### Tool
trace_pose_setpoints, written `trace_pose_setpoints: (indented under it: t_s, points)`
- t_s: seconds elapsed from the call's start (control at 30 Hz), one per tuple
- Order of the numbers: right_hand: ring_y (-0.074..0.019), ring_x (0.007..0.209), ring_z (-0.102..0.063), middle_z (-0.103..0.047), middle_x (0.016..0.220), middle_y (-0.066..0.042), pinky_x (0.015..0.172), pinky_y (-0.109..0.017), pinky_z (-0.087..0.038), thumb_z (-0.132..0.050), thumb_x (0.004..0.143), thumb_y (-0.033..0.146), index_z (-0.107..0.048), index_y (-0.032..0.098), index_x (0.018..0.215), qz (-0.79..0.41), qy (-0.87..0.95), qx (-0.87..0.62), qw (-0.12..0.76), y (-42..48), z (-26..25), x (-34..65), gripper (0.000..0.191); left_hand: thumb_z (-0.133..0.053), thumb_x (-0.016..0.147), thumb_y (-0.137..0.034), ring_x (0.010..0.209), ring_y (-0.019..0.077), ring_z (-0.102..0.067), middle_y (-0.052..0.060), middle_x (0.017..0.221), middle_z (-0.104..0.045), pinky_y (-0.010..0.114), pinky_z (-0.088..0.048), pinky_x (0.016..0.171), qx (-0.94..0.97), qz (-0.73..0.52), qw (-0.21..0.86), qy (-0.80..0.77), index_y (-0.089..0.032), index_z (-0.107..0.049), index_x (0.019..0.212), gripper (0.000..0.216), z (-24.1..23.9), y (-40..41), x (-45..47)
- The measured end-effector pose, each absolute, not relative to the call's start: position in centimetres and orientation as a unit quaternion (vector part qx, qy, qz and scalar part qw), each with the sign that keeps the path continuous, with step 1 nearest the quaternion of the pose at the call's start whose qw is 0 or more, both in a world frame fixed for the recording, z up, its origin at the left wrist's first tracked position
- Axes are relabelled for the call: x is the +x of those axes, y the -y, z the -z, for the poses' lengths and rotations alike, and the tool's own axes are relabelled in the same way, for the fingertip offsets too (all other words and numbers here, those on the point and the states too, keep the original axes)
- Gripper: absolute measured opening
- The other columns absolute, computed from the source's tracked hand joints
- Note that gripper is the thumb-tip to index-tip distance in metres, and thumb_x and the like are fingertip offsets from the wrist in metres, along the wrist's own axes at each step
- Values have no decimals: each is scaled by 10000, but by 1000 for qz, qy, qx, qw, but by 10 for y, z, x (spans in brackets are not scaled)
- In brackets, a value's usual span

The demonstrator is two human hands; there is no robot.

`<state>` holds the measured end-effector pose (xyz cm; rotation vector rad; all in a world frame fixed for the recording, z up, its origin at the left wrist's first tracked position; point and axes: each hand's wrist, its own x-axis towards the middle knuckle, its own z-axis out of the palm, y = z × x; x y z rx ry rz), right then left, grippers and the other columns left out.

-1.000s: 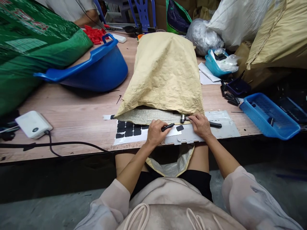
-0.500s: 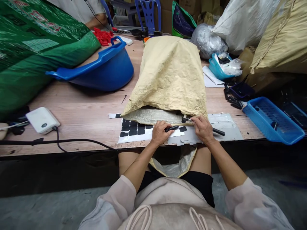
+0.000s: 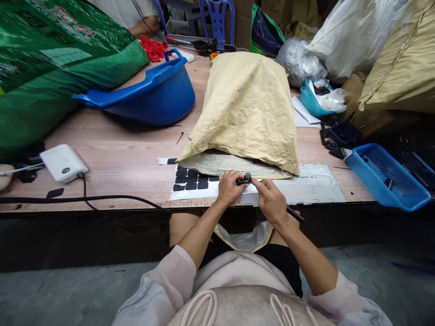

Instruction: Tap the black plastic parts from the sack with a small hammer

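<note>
Near the table's front edge, my left hand (image 3: pixel 229 188) is closed on a slim black part (image 3: pixel 239 182), holding it low over the white sheet. My right hand (image 3: pixel 273 201) grips a small hammer (image 3: pixel 248 177); its black handle sticks out behind the palm. The hammer head is at the right end of the black part, and I cannot tell whether they touch. Left of my hands, the white sheet of black rounded-square stickers (image 3: pixel 190 186) lies partly under a yellow woven sack (image 3: pixel 251 104). A grey plate (image 3: pixel 316 183) lies to the right.
A large blue basin (image 3: pixel 146 102) stands back left beside a green sack (image 3: pixel 68 68). The white box (image 3: pixel 64 163) with cables is at the left. A blue basket (image 3: pixel 387 176) and a turquoise basket (image 3: pixel 314 102) stand on the right. Another person's arm (image 3: pixel 144 27) shows behind.
My right hand has moved left with the hammer, bringing its head to the black part. My left hand stays nearly in place, still holding the part. The view has shifted slightly.
</note>
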<state>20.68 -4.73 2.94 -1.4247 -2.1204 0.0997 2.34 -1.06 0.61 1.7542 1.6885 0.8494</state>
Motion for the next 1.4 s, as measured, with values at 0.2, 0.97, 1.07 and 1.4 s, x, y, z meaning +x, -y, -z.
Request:
trace_pose_setpoints:
  t_s: [0.2, 0.97, 1.07, 1.4]
  points:
    - [-192, 877, -653, -657, 960, -60, 724, -269, -521, -452, 1038, 178, -695, 318, 1367, -33, 773, -545, 323, 44, -32, 213, 432, -825, 786, -184, 991, 246, -621, 28, 936, -721, 387, -481, 919, 657, -322, 279, -622, -245, -757, 864, 120, -7, 11, 23]
    - [-223, 917, -569, -662, 966, -70, 859, -356, -471, -515, 1036, 245, -772, 258, 1190, 59, 858, -453, 236, -39, 0, 305, 300, -795, 813, -229, 990, 261, -604, 37, 925, -703, 396, -479, 910, 676, -313, 259, -615, -244, -753, 882, 82, -2, 12, 22]
    - [-232, 950, -579, -658, 982, -71, 890, -366, -483, -520, 1031, 263, -767, 250, 1178, 42, 848, -466, 248, -39, 2, 303, 288, -801, 802, -229, 993, 262, -604, 36, 928, -706, 402, -478, 929, 677, -313, 265, -611, -244, -741, 871, 92, -5, 10, 21]
    - [-252, 993, -592, -667, 1023, -86, 921, -387, -491, -528, 1018, 280, -764, 247, 1166, 21, 841, -491, 227, -42, 7, 304, 280, -767, 855, -453, 705, 140, -619, 34, 843, -736, 270, -476, 673, 322, -483, 652, -488, -172, -749, 989, 312, -32, 62, 27]
